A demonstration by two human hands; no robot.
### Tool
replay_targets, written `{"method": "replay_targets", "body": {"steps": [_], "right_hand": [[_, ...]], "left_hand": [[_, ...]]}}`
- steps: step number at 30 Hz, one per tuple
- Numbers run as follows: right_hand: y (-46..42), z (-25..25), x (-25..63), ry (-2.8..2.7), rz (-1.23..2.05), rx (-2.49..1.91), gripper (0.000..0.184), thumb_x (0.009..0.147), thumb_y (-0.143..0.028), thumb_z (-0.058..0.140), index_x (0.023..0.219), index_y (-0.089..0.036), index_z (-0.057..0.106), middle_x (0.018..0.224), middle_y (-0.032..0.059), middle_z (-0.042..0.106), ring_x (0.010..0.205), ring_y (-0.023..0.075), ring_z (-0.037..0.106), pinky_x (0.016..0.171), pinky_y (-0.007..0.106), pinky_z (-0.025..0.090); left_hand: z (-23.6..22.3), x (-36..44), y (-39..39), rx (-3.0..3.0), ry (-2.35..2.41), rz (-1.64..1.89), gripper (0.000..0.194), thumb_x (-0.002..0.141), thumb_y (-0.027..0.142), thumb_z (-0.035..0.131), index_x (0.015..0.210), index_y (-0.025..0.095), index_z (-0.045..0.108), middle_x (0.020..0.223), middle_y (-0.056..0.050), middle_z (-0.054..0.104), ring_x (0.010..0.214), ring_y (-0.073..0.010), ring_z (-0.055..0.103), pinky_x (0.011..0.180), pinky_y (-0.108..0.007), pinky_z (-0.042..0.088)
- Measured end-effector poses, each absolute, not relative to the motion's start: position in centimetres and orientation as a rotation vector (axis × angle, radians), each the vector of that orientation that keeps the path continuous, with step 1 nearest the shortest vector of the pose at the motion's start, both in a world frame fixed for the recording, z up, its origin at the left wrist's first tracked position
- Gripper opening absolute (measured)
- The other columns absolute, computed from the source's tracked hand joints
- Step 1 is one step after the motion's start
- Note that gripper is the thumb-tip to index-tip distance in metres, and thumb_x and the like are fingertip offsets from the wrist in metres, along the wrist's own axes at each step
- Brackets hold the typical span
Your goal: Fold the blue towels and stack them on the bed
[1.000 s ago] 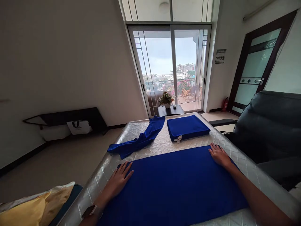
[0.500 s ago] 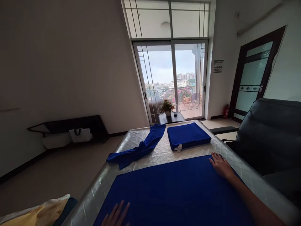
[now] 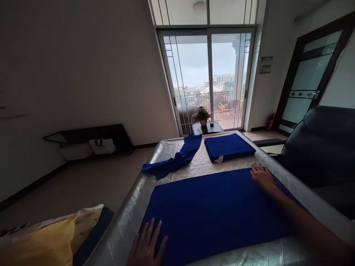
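Note:
A dark blue cloth [image 3: 216, 210] lies spread flat on a table with a shiny silver quilted cover [image 3: 133, 207]. My left hand [image 3: 148, 244] rests on its near left edge, fingers spread. At the far right corner of the cloth, my right hand [image 3: 262, 175] lies flat with its fingers stretched out. Beyond the cloth sits a neat folded stack of blue cloth [image 3: 229, 147] with white tags at its near edge. To the left of the stack, a crumpled blue cloth [image 3: 177, 159] trails across the cover.
A black padded chair [image 3: 321, 147] stands along the right side. Yellow fabric [image 3: 47, 236] shows at the lower left. Past the table's far end are a small dark table with a potted plant [image 3: 202, 116] and sliding glass doors [image 3: 191, 74]. A white bag [image 3: 102, 146] sits by the left wall.
The view has tipped downward and shifted left, so more of the near cloth edge shows. My left hand has come further into view; both hands stay on the cloth.

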State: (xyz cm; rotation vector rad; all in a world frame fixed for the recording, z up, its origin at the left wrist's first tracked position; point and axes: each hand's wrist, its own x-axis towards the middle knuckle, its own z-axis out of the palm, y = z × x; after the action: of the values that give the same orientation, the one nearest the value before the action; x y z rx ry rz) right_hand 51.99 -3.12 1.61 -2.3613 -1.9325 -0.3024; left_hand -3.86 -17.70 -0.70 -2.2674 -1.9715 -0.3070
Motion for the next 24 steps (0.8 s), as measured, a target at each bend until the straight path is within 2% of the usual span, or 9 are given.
{"method": "replay_targets", "body": {"steps": [3, 5, 8, 13, 18, 24], "right_hand": [[-3.8, 3.3, 44.4, -2.083, -0.178, -2.157, 0.06, 0.102, -0.03, 0.024, 0.155, -0.008, 0.043, 0.165, 0.0143, 0.033, 0.155, 0.0296, 0.025, 0.126, 0.05, 0.015], [-4.4, 4.0, 37.9, -2.235, 0.029, -1.954, 0.062, 0.104, -0.038, 0.024, 0.158, -0.011, 0.039, 0.165, 0.0116, 0.032, 0.155, 0.027, 0.024, 0.126, 0.047, 0.018], [-5.3, 4.5, 28.0, -2.399, 0.253, -1.609, 0.065, 0.105, -0.048, 0.025, 0.16, -0.014, 0.034, 0.168, 0.0085, 0.025, 0.156, 0.025, 0.018, 0.127, 0.046, 0.015], [-5.9, 4.5, 15.1, -2.442, 0.482, -1.332, 0.068, 0.105, -0.051, 0.028, 0.16, -0.011, 0.032, 0.167, 0.0121, 0.026, 0.157, 0.0266, 0.017, 0.127, 0.048, 0.014], [-4.9, 3.9, 9.2, -2.424, 0.519, -1.248, 0.072, 0.105, -0.053, 0.026, 0.159, -0.006, 0.031, 0.167, 0.0169, 0.025, 0.157, 0.0289, 0.016, 0.127, 0.05, 0.012], [-4.1, 3.3, 8.8, -2.429, 0.527, -1.269, 0.067, 0.105, -0.049, 0.029, 0.16, -0.011, 0.032, 0.167, 0.0153, 0.026, 0.157, 0.0277, 0.017, 0.126, 0.052, 0.014]], "left_hand": [[-0.4, -3.2, -18.4, -2.186, -1.963, -0.474, 0.058, 0.102, 0.053, 0.035, 0.153, 0.029, 0.046, 0.163, -0.003, 0.039, 0.15, -0.0281, 0.037, 0.118, -0.053, 0.042], [-0.5, -3.0, -18.5, -2.199, -1.959, -0.484, 0.059, 0.101, 0.055, 0.037, 0.153, 0.028, 0.046, 0.163, -0.004, 0.04, 0.15, -0.0283, 0.037, 0.119, -0.053, 0.041], [-1.1, -3.1, -18.4, -2.248, -1.973, -0.44, 0.06, 0.101, 0.056, 0.038, 0.154, 0.029, 0.043, 0.163, -0.004, 0.04, 0.15, -0.0283, 0.037, 0.12, -0.055, 0.038], [-1.8, -3.3, -18.4, -2.265, -1.993, -0.385, 0.059, 0.101, 0.054, 0.041, 0.154, 0.028, 0.043, 0.163, -0.006, 0.04, 0.152, -0.0287, 0.035, 0.122, -0.056, 0.034], [-1.9, -3.2, -18.6, -2.26, -2.024, -0.356, 0.059, 0.101, 0.055, 0.041, 0.153, 0.028, 0.046, 0.159, -0.006, 0.046, 0.152, -0.0294, 0.034, 0.122, -0.056, 0.033], [-1.5, -3.0, -18.6, -2.287, -2.026, -0.356, 0.061, 0.1, 0.055, 0.042, 0.156, 0.029, 0.041, 0.161, -0.005, 0.044, 0.153, -0.0295, 0.032, 0.124, -0.057, 0.031]]}}
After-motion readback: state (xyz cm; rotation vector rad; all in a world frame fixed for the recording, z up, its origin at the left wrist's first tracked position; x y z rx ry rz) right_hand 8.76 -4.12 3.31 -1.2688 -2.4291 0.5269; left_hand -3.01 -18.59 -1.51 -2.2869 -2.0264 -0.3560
